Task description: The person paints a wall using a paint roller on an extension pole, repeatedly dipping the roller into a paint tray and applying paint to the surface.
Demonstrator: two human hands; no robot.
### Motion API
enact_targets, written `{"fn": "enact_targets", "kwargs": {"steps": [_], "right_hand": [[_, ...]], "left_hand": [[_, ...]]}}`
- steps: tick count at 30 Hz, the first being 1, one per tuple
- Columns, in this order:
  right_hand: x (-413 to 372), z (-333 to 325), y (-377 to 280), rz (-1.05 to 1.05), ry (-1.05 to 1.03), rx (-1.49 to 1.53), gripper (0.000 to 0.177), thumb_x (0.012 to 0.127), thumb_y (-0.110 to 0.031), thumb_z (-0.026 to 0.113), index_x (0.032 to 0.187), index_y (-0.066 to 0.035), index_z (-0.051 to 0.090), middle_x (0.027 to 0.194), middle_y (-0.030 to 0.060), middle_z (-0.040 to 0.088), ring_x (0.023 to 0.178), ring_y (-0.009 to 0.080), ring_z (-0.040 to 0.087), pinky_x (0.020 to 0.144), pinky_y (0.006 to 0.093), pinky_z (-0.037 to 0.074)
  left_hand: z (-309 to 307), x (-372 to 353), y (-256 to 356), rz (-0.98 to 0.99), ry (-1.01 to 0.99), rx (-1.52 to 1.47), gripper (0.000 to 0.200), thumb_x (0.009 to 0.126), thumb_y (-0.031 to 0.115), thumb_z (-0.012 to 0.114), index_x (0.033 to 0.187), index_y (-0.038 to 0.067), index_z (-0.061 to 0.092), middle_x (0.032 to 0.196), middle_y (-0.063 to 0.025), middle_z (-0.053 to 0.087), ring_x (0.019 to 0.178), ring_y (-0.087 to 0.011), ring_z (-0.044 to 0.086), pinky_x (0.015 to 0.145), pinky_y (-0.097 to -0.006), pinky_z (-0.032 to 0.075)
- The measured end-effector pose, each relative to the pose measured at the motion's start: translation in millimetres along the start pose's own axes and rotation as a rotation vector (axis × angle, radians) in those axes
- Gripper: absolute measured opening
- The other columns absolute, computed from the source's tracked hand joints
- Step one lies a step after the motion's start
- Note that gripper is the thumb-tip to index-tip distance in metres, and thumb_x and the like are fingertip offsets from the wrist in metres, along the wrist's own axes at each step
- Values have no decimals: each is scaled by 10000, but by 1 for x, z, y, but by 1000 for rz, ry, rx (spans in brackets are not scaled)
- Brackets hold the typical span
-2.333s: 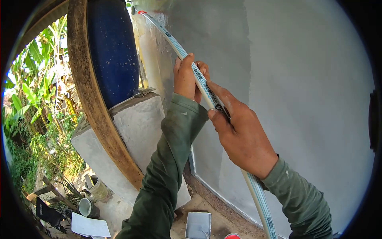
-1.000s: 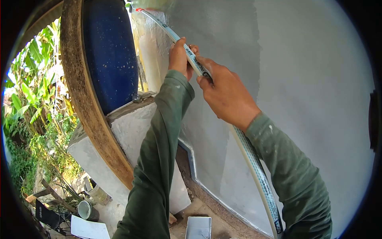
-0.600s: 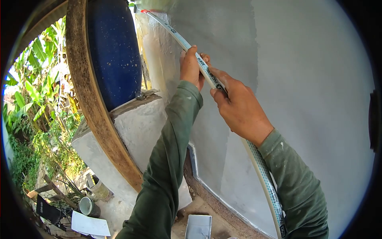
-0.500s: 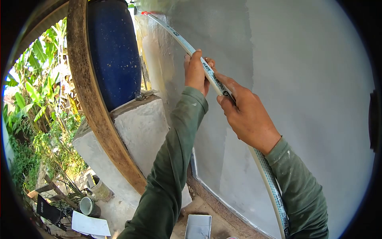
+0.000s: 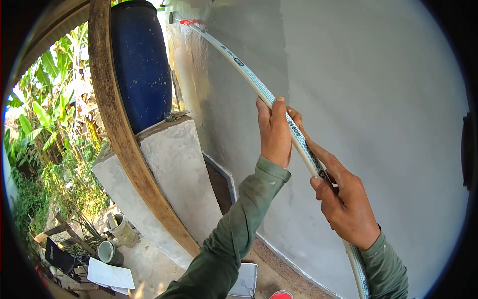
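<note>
My left hand [image 5: 275, 133] is wrapped round a long white and blue patterned pole [image 5: 251, 78]. Lower on the same pole, my right hand [image 5: 350, 207] grips it with the forefinger stretched along its side. The pole slants up to the far left and carries a red-handled paint roller [image 5: 185, 22] at its tip. The small dark roller head is close to the corner of the grey wall [image 5: 368, 89]; whether it touches is hard to make out. Darker and lighter grey areas meet along a vertical line on the wall.
A blue barrel [image 5: 142, 65] stands on a plastered block [image 5: 174, 149], behind a wooden post [image 5: 117, 114]. Below are a pale paint tray [image 5: 244, 279], a can with a red top [image 5: 281, 295], a bucket [image 5: 110, 253] and a white sheet [image 5: 110, 274]. Plants grow at left.
Both hands and the pole have shifted down and to the right in view. More of the roller head shows at the tip, and more of the red-topped can has come into view.
</note>
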State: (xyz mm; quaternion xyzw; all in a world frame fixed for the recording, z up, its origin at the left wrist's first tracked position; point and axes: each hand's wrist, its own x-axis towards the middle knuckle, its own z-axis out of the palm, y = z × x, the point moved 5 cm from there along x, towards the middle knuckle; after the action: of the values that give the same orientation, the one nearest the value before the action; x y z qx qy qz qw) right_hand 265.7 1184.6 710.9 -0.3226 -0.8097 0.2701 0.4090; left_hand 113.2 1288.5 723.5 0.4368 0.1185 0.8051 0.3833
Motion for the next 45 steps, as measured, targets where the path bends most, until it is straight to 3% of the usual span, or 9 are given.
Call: {"fn": "enact_targets", "kwargs": {"steps": [6,8,11,16,19,29,31,44,45], "right_hand": [[-42,-6,2,-3,18,-28,499,893,25,511,1383,-16,427,974,198,636,581,200,531,623,315,468],[-42,-3,4,-38,68,-26,525,905,-5,462,1426,-32,398,662,15,500,475,77,404,482,254,380],[-19,9,-2,-55,74,10,519,915,-16,458,1429,-60,405,651,8,479,468,76,396,459,252,383],[37,36,-11,-77,71,34,510,929,-44,450,1431,-129,418,652,11,454,440,80,401,415,265,396],[72,52,-19,-88,38,-10,479,910,-66,514,1382,-78,432,751,194,587,658,318,576,697,383,461],[172,86,-45,-142,77,-54,447,920,-109,478,1356,-10,451,902,206,635,678,284,626,693,402,499],[185,93,-54,-112,25,-33,488,946,-163,461,1426,-89,403,666,36,469,475,124,485,436,302,459],[160,99,-44,-162,70,-84,483,946,-166,464,1422,-105,413,672,40,475,445,124,463,431,299,458],[146,94,-43,-165,83,-102,462,935,-140,474,1388,-59,431,773,125,556,569,217,542,576,359,472]], "left_hand": [[16,-44,-4,-42,-51,75,172,972,247,425,1029,130,312,653,-42,441,489,-99,443,416,-263,434],[14,-42,-5,-24,-82,62,175,978,252,412,1052,127,313,656,-43,449,492,-99,450,417,-264,441],[2,-21,3,-35,-62,59,166,974,247,426,997,137,304,651,-42,448,484,-102,441,413,-263,430],[-30,33,24,-29,-60,8,176,962,213,449,944,136,292,695,-40,417,541,-110,435,454,-267,398],[-51,66,39,-20,-65,14,176,956,196,457,944,128,295,718,-45,410,574,-112,440,467,-271,399],[-100,171,80,-28,-59,105,277,936,196,459,1140,78,313,763,-47,451,640,-129,518,555,-291,461],[-106,188,88,-27,-51,109,202,944,200,459,1032,77,325,739,-60,457,615,-136,494,538,-293,448],[-105,153,83,-45,-37,94,313,940,192,454,1179,43,318,787,-57,465,662,-129,523,570,-292,472],[-99,139,79,-27,-24,81,230,941,186,462,1067,61,315,763,-58,447,640,-133,499,547,-288,454]]}}
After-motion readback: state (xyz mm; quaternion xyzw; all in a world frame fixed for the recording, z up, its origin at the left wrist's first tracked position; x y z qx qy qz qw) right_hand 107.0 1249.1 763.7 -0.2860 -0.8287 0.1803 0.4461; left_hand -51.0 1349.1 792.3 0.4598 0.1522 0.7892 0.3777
